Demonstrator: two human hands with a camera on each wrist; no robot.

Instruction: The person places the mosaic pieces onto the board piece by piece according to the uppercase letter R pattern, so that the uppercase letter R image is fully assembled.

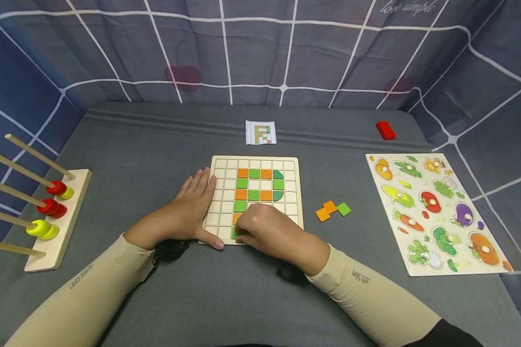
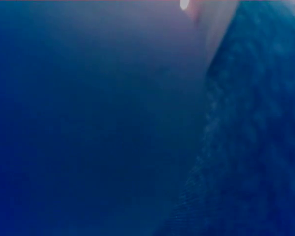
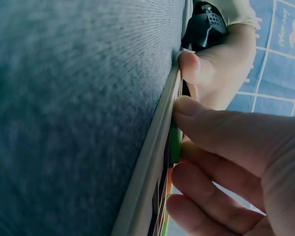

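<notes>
A wooden grid board [image 1: 292,206] lies on the grey cloth, with several orange and green tiles set in its cells; two rounded dark green pieces [image 1: 278,174] are on the right of the pattern. My left hand [image 1: 190,205] rests with straight fingers along the board's left edge, thumb at the near corner. Over the board's near edge, my right hand [image 1: 271,231] pinches a green square tile [image 3: 175,145] between thumb and fingers, at the foot of the left column. The hand partly covers the tile and nearby cells. The left wrist view is dark and blurred.
Right of the board lie two loose orange tiles [image 1: 323,214] and a green tile [image 1: 344,208]. A pattern card [image 1: 261,132] lies behind it. A vegetable puzzle board [image 1: 431,212] and a red block [image 1: 386,130] are at right, a peg stand with rings [image 1: 75,207] at left.
</notes>
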